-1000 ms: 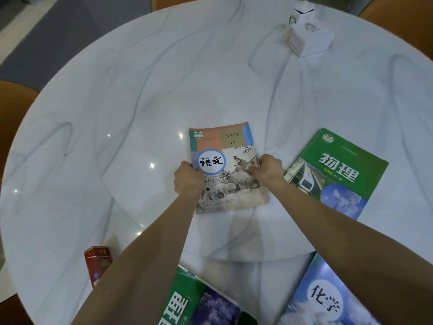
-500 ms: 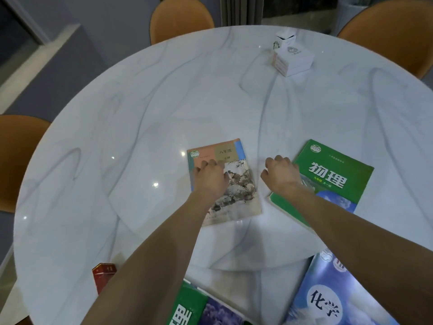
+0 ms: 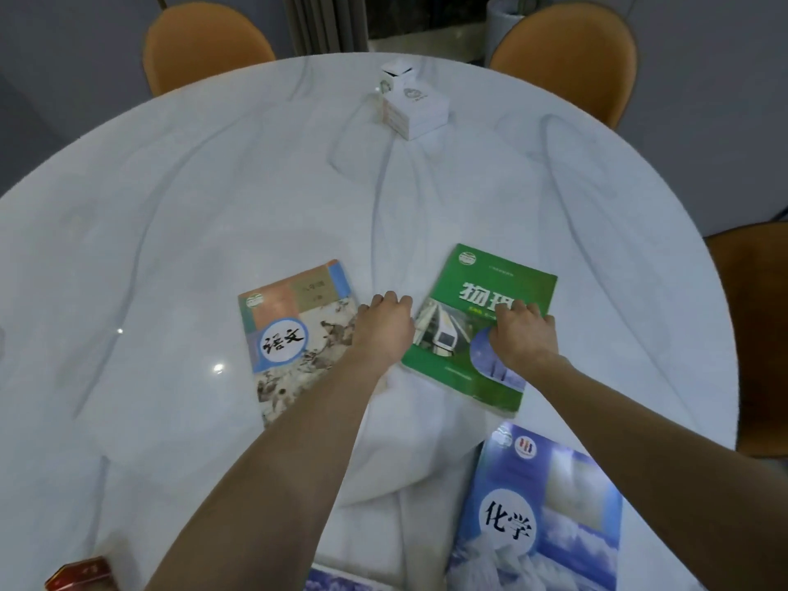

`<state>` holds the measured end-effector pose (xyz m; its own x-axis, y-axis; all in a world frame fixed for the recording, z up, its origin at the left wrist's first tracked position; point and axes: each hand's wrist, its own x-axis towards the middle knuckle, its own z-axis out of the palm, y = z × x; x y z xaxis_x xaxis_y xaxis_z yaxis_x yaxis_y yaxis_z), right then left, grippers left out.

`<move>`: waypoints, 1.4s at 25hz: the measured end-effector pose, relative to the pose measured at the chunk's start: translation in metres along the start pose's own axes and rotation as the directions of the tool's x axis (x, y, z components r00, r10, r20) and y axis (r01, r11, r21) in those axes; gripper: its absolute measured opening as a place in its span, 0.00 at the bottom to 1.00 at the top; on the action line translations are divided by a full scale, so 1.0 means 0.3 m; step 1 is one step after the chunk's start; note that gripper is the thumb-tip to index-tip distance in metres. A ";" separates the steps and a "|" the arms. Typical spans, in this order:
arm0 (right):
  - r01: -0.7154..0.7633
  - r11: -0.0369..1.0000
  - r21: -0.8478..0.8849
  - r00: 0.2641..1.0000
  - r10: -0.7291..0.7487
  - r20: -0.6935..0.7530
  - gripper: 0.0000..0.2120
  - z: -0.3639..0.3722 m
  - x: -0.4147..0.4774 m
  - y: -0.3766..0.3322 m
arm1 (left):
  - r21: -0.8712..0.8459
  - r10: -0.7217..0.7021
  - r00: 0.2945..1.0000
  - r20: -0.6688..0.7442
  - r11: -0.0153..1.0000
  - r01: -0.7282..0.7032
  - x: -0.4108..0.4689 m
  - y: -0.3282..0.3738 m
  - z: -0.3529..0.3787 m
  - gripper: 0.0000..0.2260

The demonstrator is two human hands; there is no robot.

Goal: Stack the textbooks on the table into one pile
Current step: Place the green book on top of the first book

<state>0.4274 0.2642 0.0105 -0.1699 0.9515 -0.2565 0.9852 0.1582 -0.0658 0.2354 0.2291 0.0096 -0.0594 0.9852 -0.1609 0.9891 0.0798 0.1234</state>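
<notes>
A green physics textbook (image 3: 477, 292) lies flat on the round marble table (image 3: 213, 206), right of centre. My right hand (image 3: 523, 334) rests on its cover at the right edge, fingers bent. My left hand (image 3: 383, 330) sits with curled fingers against the book's left edge. A beige and blue Chinese textbook (image 3: 294, 334) lies flat just left of my left hand, untouched. A blue chemistry textbook (image 3: 550, 505) lies near the front right. Only a sliver of another book (image 3: 341, 584) shows at the bottom edge.
Stacked white boxes (image 3: 411, 106) stand at the far side of the table. A red pack (image 3: 81, 575) lies at the front left edge. Orange chairs stand behind the table (image 3: 204, 44) (image 3: 567, 53) and at the right (image 3: 750, 334).
Both hands have let go of the Chinese textbook and moved right to the green physics textbook. The Chinese textbook stays flat on the table. The camera has tilted up.
</notes>
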 end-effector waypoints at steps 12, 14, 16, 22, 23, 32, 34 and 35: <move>-0.414 0.703 0.578 0.905 0.388 0.176 0.18 0.101 -0.053 0.156 | -0.496 -0.336 0.921 0.200 0.776 0.390 0.082 0.127 0.082 0.17; -0.453 0.630 0.631 0.884 0.410 0.225 0.18 0.106 -0.059 0.171 | -0.583 -0.302 0.922 0.241 0.715 0.386 0.071 0.134 0.081 0.14; -0.463 0.600 0.652 0.878 0.414 0.242 0.17 0.105 -0.062 0.195 | -0.649 -0.248 0.931 0.268 0.668 0.365 0.046 0.157 0.078 0.13; -0.443 0.436 0.784 0.877 0.391 0.278 0.15 0.056 -0.093 0.255 | -0.802 -0.218 0.948 0.233 0.508 0.314 -0.032 0.186 0.081 0.12; -0.415 0.435 0.799 0.894 0.359 0.269 0.15 0.045 -0.102 0.249 | -0.813 -0.227 0.948 0.223 0.492 0.310 -0.056 0.172 0.070 0.12; -0.123 0.449 0.885 0.987 0.147 0.063 0.13 -0.091 -0.093 0.075 | -0.920 -0.382 0.916 0.126 0.300 0.251 -0.167 -0.012 -0.057 0.11; -0.086 0.446 0.891 0.994 0.094 0.049 0.13 -0.107 -0.081 -0.004 | -0.928 -0.426 0.899 0.106 0.282 0.243 -0.200 -0.078 -0.088 0.11; -0.071 0.447 0.892 0.997 0.069 0.045 0.14 -0.112 -0.073 -0.044 | -0.932 -0.450 0.887 0.103 0.267 0.244 -0.216 -0.113 -0.097 0.11</move>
<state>0.4189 0.2501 0.0494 -0.1021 0.9473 -0.3037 0.4327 -0.2326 -0.8710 0.2017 0.1670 0.0443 -0.4835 0.8226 -0.2991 0.1242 0.4028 0.9068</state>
